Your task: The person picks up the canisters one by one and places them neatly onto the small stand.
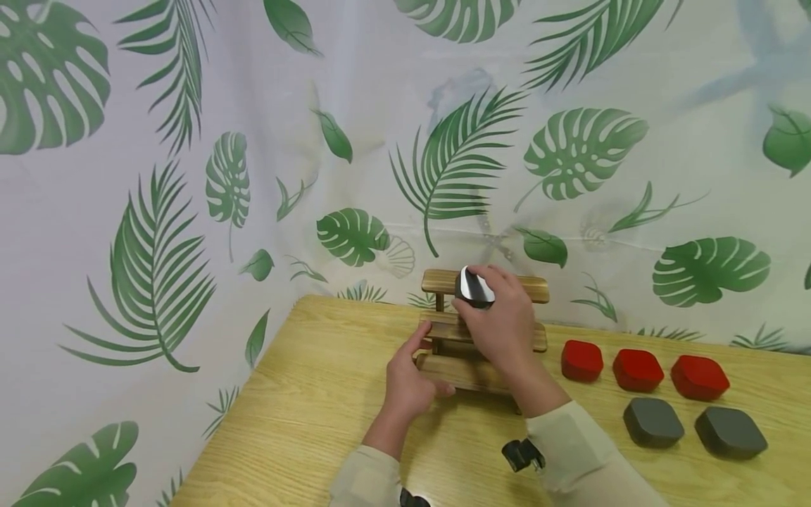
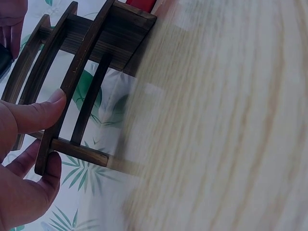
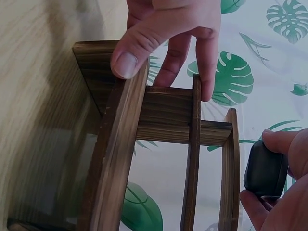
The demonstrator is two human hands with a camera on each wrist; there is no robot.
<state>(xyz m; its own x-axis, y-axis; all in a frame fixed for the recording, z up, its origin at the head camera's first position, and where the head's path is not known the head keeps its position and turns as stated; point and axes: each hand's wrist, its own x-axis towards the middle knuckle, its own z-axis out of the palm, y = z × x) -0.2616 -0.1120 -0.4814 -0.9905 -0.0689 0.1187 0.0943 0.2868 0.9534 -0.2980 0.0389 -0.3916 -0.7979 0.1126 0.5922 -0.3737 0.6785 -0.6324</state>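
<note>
Gripping the left end of the three-tier stand of streaked brown wood (image 1: 451, 329) between thumb and fingers of the left hand (image 1: 408, 384); pinching a dark, glossy block with rounded corners (image 1: 474, 287) in the right hand (image 1: 503, 317), just above the stand's top slat. Probably working best by bracing the stand firmly, pinching smooth sides evenly, and keeping level over narrow wood.

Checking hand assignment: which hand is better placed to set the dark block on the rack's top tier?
Right, probably: the right hand holds the dark block by the top tier, while the left hand grips the wooden rack lower down.
</note>
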